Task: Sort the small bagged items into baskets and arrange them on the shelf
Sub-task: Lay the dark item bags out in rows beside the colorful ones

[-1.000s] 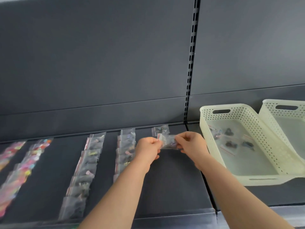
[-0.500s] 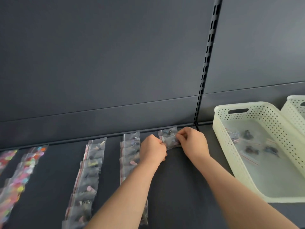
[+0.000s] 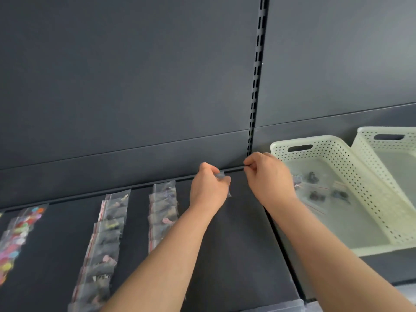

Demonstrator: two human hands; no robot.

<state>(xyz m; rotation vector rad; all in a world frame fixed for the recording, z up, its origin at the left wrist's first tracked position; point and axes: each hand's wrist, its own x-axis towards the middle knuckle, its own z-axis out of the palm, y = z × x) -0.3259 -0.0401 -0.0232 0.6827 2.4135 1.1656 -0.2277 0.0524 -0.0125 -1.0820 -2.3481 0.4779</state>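
My left hand (image 3: 208, 191) grips small clear bags (image 3: 222, 176) at the back of the dark shelf (image 3: 236, 248); most of them are hidden behind its fingers. My right hand (image 3: 269, 177) hovers just to the right, apart from the bags, with thumb and fingers curled together and nothing visible between them. A cream perforated basket (image 3: 333, 146) stands right of that hand, with several bagged dark items (image 3: 316, 194) on its floor.
Rows of overlapping clear bags lie on the shelf: one row (image 3: 163, 210) beside my left wrist, another row (image 3: 105, 239) further left, and a colourful row (image 3: 18, 235) at the far left. A second cream basket (image 3: 387, 131) sits at the right edge. A slotted upright (image 3: 256, 75) divides the back panel.
My right hand has let go of the bag and drawn away to the right. My left hand keeps the bags near the shelf's back edge. The view has shifted slightly right.
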